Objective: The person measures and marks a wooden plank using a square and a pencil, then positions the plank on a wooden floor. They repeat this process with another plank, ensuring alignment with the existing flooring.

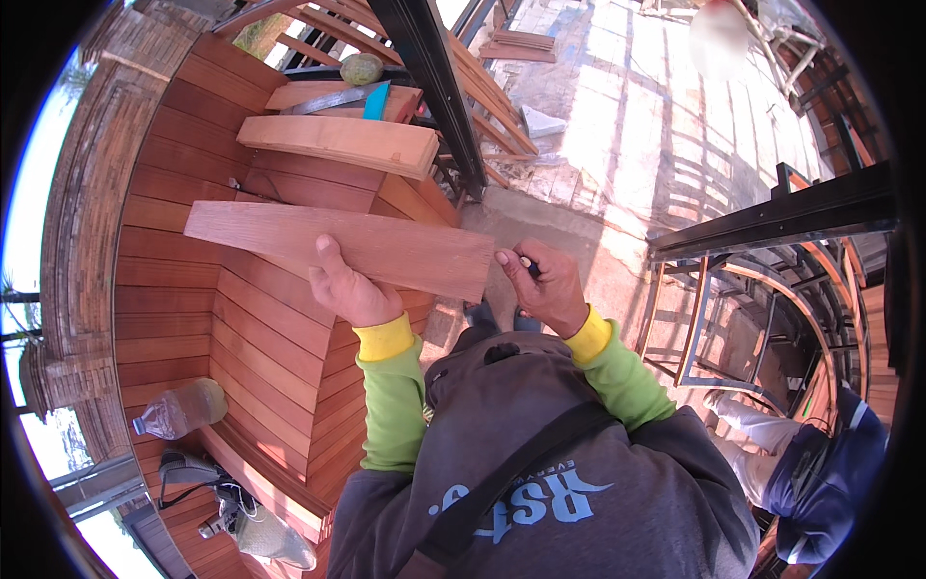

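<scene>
My left hand [349, 288] grips a long, reddish-brown wooden plank [405, 251] from below, with the thumb on its face. The plank lies crosswise in front of me, narrowing toward its left end. My right hand [545, 282] is closed around a small dark object [530, 266], perhaps a pencil or tool, at the plank's right end. Beyond the plank, lighter boards [333, 140] rest on the wooden structure [260, 347], along with a metal strip [328, 97], a turquoise piece [375, 101] and a round greenish object [361, 68].
A black metal post [434, 106] rises ahead, and a dark beam [762, 212] crosses at right above curved frames [723, 333]. A plastic bottle [188, 408] and a bag [188, 473] lie at lower left. Another person in dark clothing [820, 482] is at lower right.
</scene>
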Demonstrator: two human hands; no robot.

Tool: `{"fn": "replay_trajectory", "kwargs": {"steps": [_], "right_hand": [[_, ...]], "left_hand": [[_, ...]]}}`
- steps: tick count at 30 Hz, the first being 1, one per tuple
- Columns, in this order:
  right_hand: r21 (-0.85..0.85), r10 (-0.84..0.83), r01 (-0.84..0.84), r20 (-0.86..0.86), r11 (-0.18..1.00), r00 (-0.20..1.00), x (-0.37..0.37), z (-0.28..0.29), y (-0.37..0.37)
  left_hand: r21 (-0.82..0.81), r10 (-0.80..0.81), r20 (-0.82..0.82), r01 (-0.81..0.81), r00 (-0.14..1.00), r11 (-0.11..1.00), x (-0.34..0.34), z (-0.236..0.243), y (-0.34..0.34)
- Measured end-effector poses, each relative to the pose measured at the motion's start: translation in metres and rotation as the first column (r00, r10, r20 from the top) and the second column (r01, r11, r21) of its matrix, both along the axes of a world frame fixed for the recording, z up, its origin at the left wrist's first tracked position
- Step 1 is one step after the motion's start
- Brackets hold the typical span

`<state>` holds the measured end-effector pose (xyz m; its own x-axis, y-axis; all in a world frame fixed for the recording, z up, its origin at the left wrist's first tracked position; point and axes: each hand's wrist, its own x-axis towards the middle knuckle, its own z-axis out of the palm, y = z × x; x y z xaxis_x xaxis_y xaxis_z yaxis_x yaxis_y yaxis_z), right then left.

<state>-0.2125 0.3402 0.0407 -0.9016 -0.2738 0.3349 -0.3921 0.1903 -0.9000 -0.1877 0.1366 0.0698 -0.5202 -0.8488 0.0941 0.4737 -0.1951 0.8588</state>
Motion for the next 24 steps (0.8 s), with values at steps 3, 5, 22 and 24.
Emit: {"fn": "replay_trajectory", "kwargs": {"steps": [3, 5, 22, 24], "right_hand": [[-0.078, 0.005, 0.003, 0.097, 0.997, 0.995, -0.002, -0.002, 0.010], [-0.097, 0.081, -0.067, 0.149, 0.993, 0.986, -0.002, 0.009, 0.015], [-0.311, 0.389, -0.325, 0.172, 0.893, 0.905, -0.014, -0.013, 0.012], [-0.304, 0.412, -0.357, 0.142, 0.883, 0.900, -0.015, -0.018, 0.012]], "left_hand": [[-0.059, 0.061, 0.019, -0.059, 0.998, 0.996, -0.006, 0.009, 0.007], [-0.050, 0.068, 0.030, -0.066, 0.997, 0.997, -0.004, 0.006, 0.004], [0.035, 0.022, 0.007, -0.022, 1.000, 0.999, 0.004, -0.015, 0.006], [0.056, 0.004, -0.002, -0.004, 1.000, 0.998, 0.008, -0.015, 0.004]]}}
